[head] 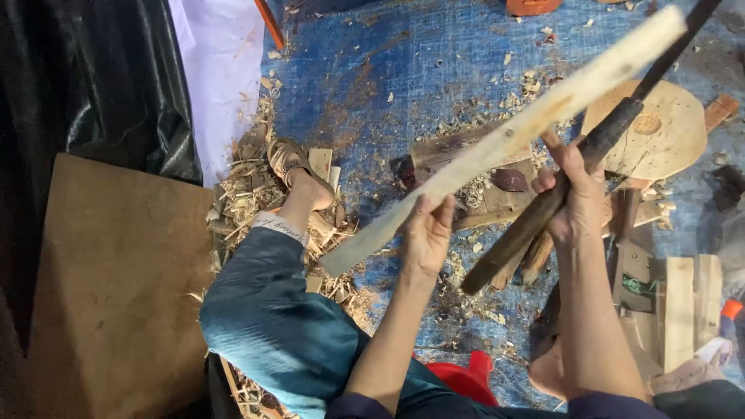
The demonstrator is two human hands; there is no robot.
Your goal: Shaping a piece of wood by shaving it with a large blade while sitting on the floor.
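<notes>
My left hand (427,233) grips a long pale wooden slat (512,136) near its lower end; the slat slants up to the top right. My right hand (570,198) is closed around the dark wooden handle of a tool (543,206) that runs up to the top right, just beside the slat. Both are held above a blue tarp (388,85). My left leg in blue trousers (272,310) stretches out to a sandalled foot (299,174).
Wood shavings and offcuts (248,194) litter the tarp around the foot. A round wooden block (660,132) lies at the right, with planks (687,302) below it. A brown board (116,287) and black plastic sheet (93,77) fill the left. A red stool edge (466,376) shows below.
</notes>
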